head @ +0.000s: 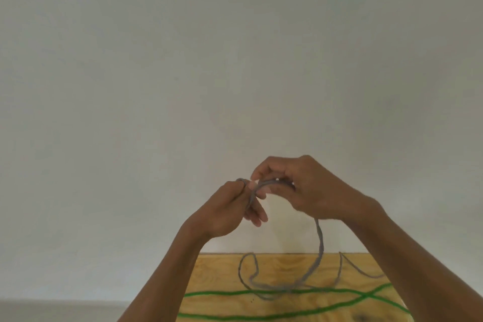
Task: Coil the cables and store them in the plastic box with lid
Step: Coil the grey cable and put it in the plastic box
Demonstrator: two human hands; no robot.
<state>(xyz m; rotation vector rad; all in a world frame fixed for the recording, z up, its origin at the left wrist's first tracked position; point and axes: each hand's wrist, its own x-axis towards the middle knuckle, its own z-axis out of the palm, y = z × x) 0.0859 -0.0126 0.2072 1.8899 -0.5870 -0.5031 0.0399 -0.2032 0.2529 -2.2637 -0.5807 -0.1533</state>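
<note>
Hands raised: left hand [230, 210] pinches grey cable [319, 240] loop, right hand [300, 188] grips it, forming a coil; green cable [261, 293] waits on table [219, 277].

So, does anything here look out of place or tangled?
Somewhat. The grey cable, held up by both the left hand and the right hand, trails down in loose loops on the wooden table and crosses the green cable. No plastic box is in view.
</note>
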